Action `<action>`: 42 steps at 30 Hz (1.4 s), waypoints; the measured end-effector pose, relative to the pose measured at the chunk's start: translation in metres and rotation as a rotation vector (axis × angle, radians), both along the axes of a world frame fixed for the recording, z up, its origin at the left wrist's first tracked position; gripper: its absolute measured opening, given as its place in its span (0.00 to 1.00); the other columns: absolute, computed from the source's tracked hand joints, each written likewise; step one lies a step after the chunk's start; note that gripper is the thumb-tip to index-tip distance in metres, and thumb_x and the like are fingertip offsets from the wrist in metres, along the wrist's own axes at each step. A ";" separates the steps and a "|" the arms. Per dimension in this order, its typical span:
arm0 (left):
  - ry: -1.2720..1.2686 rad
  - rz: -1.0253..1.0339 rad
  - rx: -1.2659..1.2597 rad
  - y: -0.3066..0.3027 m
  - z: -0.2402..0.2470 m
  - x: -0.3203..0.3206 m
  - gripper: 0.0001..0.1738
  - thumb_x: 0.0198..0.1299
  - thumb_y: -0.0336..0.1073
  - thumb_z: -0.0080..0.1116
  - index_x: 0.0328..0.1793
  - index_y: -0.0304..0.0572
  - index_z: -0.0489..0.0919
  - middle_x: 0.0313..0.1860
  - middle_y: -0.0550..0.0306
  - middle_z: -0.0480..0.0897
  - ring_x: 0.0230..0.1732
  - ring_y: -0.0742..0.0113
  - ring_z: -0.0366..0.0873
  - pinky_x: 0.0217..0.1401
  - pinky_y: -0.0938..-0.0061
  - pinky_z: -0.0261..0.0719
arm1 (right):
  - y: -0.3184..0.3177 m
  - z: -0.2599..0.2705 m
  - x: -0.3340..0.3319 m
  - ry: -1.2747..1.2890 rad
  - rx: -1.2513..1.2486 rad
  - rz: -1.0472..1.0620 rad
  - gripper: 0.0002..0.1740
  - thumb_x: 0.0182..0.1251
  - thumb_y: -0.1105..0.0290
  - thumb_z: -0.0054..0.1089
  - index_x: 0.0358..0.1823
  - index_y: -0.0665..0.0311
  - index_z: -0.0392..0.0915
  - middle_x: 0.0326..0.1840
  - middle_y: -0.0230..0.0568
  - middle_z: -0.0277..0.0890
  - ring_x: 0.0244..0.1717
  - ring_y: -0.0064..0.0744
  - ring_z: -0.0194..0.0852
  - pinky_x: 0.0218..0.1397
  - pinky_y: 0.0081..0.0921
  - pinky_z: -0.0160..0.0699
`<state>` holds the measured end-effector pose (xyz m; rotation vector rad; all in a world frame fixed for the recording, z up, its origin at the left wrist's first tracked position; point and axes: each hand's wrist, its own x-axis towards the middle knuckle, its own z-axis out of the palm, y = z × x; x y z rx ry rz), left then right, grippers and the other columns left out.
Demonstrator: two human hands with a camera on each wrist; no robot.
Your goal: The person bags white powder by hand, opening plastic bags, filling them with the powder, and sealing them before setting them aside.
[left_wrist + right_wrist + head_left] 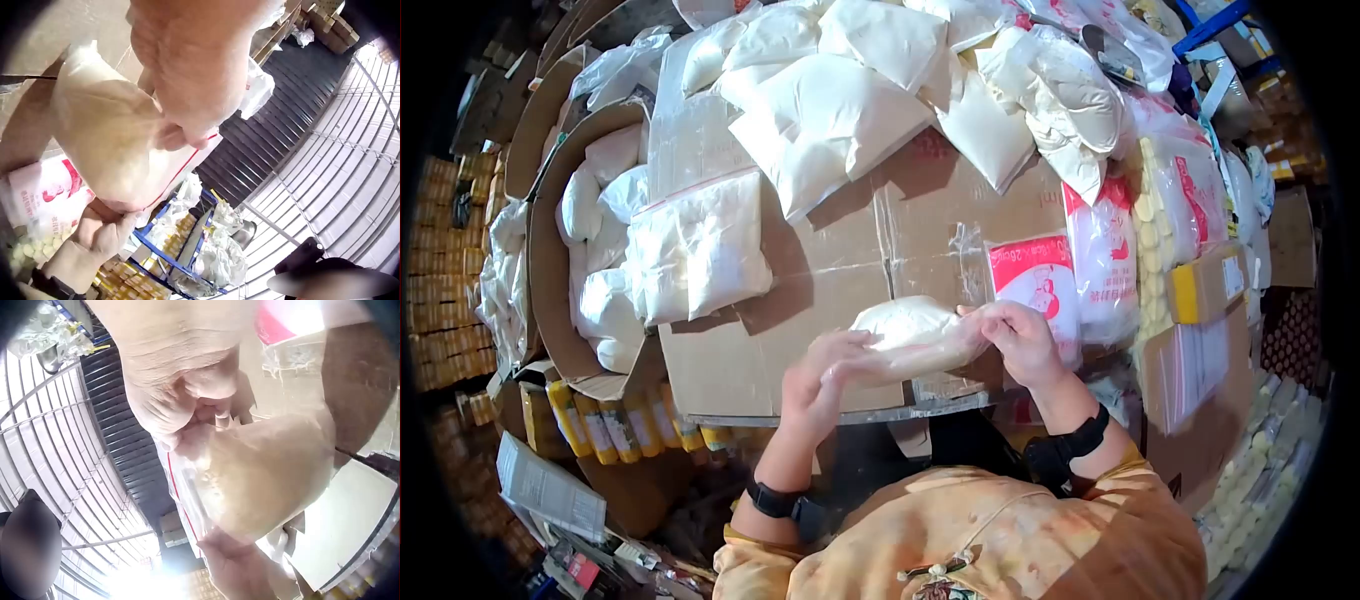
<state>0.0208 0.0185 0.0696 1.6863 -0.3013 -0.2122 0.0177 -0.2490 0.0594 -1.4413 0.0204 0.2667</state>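
Note:
A clear zip bag of cream-white powder (905, 325) is held up between both hands, close over the near edge of the cardboard-covered table. My left hand (820, 375) grips one end of it, its fingers along the side. At the other end, my right hand (1025, 345) pinches a corner with curled fingers and thumb. A red line runs along the zip edge of the bag (106, 131) in the left wrist view. From the right wrist, the powder bulges in the bag (269, 469) away from the zip edge.
Filled powder bags (830, 120) lie heaped at the table's far side, and more flat ones (700, 245) at left. An open carton (545, 290) with white bags stands left. Pink-printed packs (1035, 275) lie right. Bare cardboard (820, 270) covers the middle.

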 end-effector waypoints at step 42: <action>0.369 0.096 -0.479 0.004 -0.064 0.005 0.07 0.66 0.35 0.51 0.38 0.39 0.71 0.33 0.64 0.76 0.36 0.81 0.70 0.40 0.83 0.69 | 0.099 0.029 0.075 -0.203 -0.762 0.672 0.10 0.60 0.64 0.54 0.33 0.63 0.78 0.30 0.51 0.77 0.33 0.50 0.76 0.36 0.36 0.73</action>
